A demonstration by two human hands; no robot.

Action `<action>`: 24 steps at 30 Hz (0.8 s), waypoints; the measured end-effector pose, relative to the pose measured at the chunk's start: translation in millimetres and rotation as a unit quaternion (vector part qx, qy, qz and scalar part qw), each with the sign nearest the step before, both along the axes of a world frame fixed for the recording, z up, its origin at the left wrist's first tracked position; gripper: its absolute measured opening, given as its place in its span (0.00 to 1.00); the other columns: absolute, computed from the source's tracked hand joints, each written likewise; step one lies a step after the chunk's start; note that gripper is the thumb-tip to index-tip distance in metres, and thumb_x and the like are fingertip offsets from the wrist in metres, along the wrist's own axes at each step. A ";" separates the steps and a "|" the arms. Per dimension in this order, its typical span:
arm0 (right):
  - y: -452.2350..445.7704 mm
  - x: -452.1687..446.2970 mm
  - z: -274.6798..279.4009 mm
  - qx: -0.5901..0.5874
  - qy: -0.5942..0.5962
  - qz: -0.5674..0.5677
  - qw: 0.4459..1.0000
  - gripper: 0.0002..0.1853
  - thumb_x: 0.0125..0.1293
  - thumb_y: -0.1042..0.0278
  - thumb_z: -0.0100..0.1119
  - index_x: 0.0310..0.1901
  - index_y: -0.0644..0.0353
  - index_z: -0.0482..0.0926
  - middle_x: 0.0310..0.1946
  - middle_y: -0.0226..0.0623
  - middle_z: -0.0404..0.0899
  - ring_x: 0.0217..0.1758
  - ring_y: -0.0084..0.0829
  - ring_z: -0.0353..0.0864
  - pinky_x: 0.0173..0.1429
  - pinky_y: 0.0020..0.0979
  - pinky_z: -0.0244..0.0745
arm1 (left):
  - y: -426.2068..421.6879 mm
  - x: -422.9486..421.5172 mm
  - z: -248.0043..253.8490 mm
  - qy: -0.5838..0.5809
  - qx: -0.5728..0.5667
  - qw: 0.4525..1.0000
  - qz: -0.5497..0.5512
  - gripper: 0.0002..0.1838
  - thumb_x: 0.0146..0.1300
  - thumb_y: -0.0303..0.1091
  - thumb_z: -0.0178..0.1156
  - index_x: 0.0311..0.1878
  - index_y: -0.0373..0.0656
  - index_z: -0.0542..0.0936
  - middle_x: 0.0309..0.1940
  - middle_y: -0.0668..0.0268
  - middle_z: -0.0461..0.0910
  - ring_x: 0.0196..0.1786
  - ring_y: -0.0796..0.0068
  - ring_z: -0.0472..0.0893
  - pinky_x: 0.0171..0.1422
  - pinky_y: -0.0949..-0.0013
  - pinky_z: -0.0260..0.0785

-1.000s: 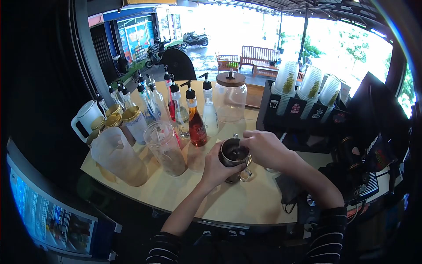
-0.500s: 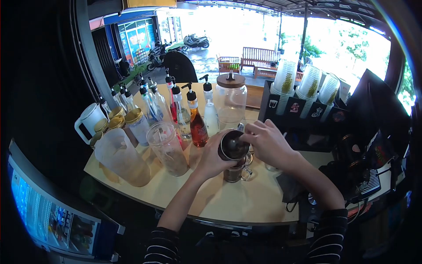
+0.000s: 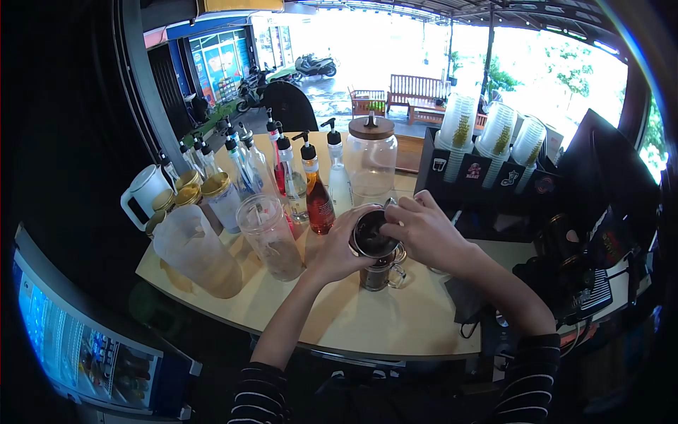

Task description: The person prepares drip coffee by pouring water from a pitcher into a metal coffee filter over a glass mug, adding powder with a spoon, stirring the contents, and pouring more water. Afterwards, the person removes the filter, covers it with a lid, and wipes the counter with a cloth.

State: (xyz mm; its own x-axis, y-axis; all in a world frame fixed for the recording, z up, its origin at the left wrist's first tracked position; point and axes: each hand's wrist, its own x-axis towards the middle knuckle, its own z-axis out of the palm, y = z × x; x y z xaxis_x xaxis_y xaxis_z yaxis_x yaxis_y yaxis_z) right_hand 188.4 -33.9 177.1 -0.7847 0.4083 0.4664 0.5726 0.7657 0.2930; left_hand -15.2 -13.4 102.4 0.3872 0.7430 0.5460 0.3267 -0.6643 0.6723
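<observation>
Tilted toward me above the table, a metal cup point(image 3: 374, 242) with dark content is held by my left hand point(image 3: 340, 249), fingers wrapped round its side. At the cup's far right rim, my right hand point(image 3: 422, 227) is closed in a pinch. From its fingers a shiny metal end point(image 3: 390, 203) sticks up, seemingly the handle of a spoon whose lower part is hidden in the cup. Directly under the cup stands a clear glass mug point(image 3: 374, 278) with its handle to the right, partly covered. Whether cup and mug touch, I cannot tell.
Left on the table point(image 3: 339, 321) are a frosted pitcher point(image 3: 198, 254), a clear tumbler point(image 3: 272, 240) and several pump bottles, one amber point(image 3: 320, 201). A lidded glass jar point(image 3: 372, 162) stands behind my hands. Right is a black holder point(image 3: 466, 169) with stacked plastic cups.
The right-hand fingers have lowered slightly and moved further over the cup's mouth. The cup's opening tips a little more toward me. The glass mug stays in place.
</observation>
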 end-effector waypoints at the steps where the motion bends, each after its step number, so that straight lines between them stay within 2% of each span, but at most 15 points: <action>1: -0.3 0.3 -0.6 -0.020 -0.013 0.013 1.000 0.07 0.51 0.68 0.60 0.33 0.54 0.81 0.44 0.28 0.76 0.50 0.27 0.72 0.56 0.35 0.64 | 1.2 -0.6 -1.0 0.012 0.011 1.000 -0.005 0.46 0.36 0.32 0.74 0.64 0.46 0.67 0.61 0.60 0.71 0.65 0.58 0.69 0.72 0.58 0.58; 2: 0.5 1.4 0.4 -0.019 -0.012 0.013 1.000 0.07 0.51 0.68 0.60 0.33 0.54 0.81 0.44 0.28 0.76 0.50 0.27 0.72 0.56 0.35 0.64 | 2.4 -1.5 -2.3 0.012 0.011 1.000 -0.005 0.46 0.36 0.32 0.74 0.64 0.46 0.67 0.61 0.60 0.71 0.65 0.58 0.69 0.72 0.58 0.58; 4: 2.3 4.4 2.7 0.020 -0.015 0.004 1.000 0.11 0.48 0.73 0.61 0.36 0.53 0.81 0.37 0.27 0.73 0.45 0.26 0.71 0.53 0.34 0.61 | 3.5 -2.8 -5.0 0.019 -0.004 1.000 -0.013 0.46 0.36 0.32 0.74 0.64 0.47 0.66 0.62 0.61 0.70 0.66 0.58 0.68 0.73 0.57 0.57; 11: 5.3 9.2 -5.9 0.006 -0.010 0.014 1.000 0.12 0.46 0.73 0.62 0.35 0.53 0.81 0.38 0.26 0.73 0.47 0.26 0.72 0.54 0.35 0.61 | 4.9 -2.0 -8.2 0.054 0.038 0.998 -0.023 0.46 0.36 0.32 0.72 0.65 0.49 0.64 0.62 0.64 0.69 0.66 0.57 0.66 0.73 0.56 0.55; 14: 6.5 9.0 -8.4 0.002 -0.015 0.014 1.000 0.12 0.45 0.74 0.62 0.35 0.53 0.81 0.39 0.26 0.74 0.47 0.26 0.72 0.54 0.35 0.61 | 4.5 0.1 -8.4 0.034 0.023 0.999 -0.030 0.47 0.35 0.34 0.72 0.65 0.50 0.64 0.61 0.64 0.70 0.66 0.58 0.67 0.75 0.53 0.51; 16: 4.5 8.2 -10.4 0.000 0.000 0.003 1.000 0.13 0.45 0.74 0.62 0.36 0.52 0.81 0.40 0.26 0.74 0.46 0.26 0.72 0.53 0.34 0.62 | 2.4 3.2 -8.6 0.073 0.048 0.996 -0.003 0.49 0.35 0.35 0.76 0.65 0.46 0.64 0.60 0.59 0.68 0.66 0.58 0.66 0.72 0.55 0.57; 20: 2.0 7.6 -10.5 0.007 0.004 -0.004 1.000 0.15 0.45 0.75 0.62 0.38 0.52 0.81 0.39 0.27 0.74 0.45 0.26 0.72 0.52 0.33 0.62 | -0.3 12.8 -13.3 0.060 0.030 0.997 0.026 0.49 0.34 0.36 0.78 0.64 0.45 0.64 0.59 0.59 0.69 0.64 0.56 0.67 0.71 0.55 0.58; 23: -0.4 8.7 -12.5 -0.030 -0.003 0.010 1.000 0.15 0.46 0.75 0.61 0.40 0.52 0.82 0.38 0.27 0.74 0.45 0.26 0.72 0.50 0.32 0.62 | 1.7 18.1 -22.5 0.005 0.066 0.997 0.030 0.49 0.31 0.36 0.80 0.62 0.45 0.65 0.58 0.60 0.69 0.64 0.56 0.66 0.70 0.55 0.58; 24: 0.5 10.2 -10.9 -0.012 0.007 -0.006 1.000 0.11 0.49 0.72 0.60 0.37 0.53 0.81 0.38 0.28 0.74 0.47 0.26 0.73 0.50 0.32 0.63 | 0.5 20.4 -23.8 0.003 0.086 0.995 0.049 0.49 0.31 0.35 0.80 0.60 0.45 0.66 0.58 0.61 0.69 0.63 0.57 0.67 0.70 0.56 0.60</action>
